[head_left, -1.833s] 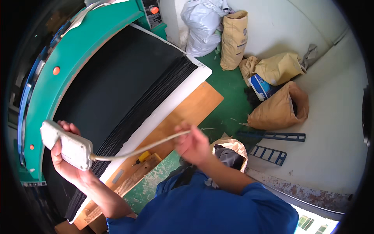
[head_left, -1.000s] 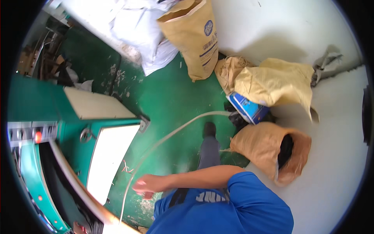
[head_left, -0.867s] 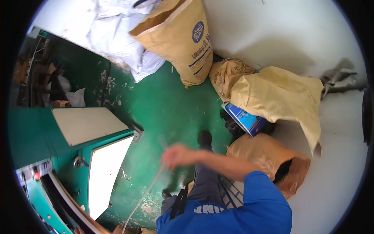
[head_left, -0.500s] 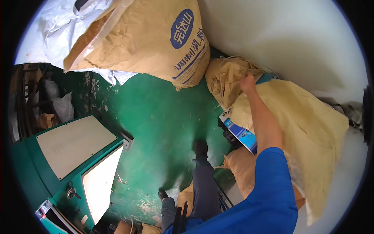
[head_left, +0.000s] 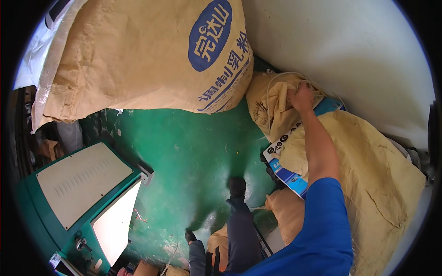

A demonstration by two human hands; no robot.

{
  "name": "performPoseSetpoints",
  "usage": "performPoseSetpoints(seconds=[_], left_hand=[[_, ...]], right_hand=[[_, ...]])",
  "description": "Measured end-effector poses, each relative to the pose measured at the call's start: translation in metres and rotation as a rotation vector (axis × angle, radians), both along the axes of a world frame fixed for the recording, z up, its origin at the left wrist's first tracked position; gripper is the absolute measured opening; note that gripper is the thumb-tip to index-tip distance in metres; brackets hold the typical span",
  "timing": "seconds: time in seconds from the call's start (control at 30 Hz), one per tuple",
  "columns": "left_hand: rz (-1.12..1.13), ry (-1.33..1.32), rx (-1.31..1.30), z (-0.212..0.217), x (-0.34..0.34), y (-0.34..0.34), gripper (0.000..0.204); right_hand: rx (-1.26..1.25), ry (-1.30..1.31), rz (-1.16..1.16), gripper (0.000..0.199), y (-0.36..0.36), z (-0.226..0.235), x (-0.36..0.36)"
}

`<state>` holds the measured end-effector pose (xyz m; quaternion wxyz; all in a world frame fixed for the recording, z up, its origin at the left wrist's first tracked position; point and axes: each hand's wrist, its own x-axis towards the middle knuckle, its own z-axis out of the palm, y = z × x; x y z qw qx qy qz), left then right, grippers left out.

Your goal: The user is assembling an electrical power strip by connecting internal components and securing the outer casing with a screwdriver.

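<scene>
My right hand (head_left: 302, 97) reaches far out, its fingers closed on the crumpled top of a tan paper sack (head_left: 264, 99) by the wall. A pale cord (head_left: 291, 73) loops over that sack and passes close to my fingers. Under my forearm spreads a flattened yellowish paper sack (head_left: 373, 170), partly covering a blue and white printed carton or packet (head_left: 294, 177). A big brown paper sack (head_left: 138, 60) with a blue oval print fills the upper left, near to me. My left hand is not in view; what supports the big sack cannot be seen.
A green machine cabinet (head_left: 32, 193) with pale panels stands at left. A pale wall (head_left: 345, 50) bounds the right. A stuffed brown sack (head_left: 286, 214) lies beside my leg. More bags and cartons sit at the lower edge, on the green floor (head_left: 184, 152).
The big brown sack has come nearer and spread leftward and down in view, its open edge swinging left. My right hand stays at the tan sack's top, its fingers now against a fold.
</scene>
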<state>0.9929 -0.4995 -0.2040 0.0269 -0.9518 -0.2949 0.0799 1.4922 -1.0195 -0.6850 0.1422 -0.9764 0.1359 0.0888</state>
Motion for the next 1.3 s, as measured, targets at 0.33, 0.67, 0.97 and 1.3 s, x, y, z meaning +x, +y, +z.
performPoseSetpoints(seconds=[0.33, 0.67, 0.97, 1.3], left_hand=[[0.455, -0.180, -0.888, -0.049, 0.057, -0.050, 0.041], [1.146, 0.008, -1.679, -0.126, 0.092, -0.050, 0.068], [1.247, -0.760, -1.790, -0.043, -0.191, 0.000, 0.025], [1.410, -0.798, -1.703, -0.119, -0.482, 0.036, 0.033]], right_hand=[[0.699, -0.630, -0.001, 0.020, 0.135, 0.180, -0.129], [1.293, -0.312, 0.760, 0.028, 0.227, 0.445, -0.409], [1.459, 0.749, 1.371, 0.020, 0.287, 0.465, -0.569], [0.882, 1.046, 1.726, 0.028, 0.395, 0.492, -0.725]])
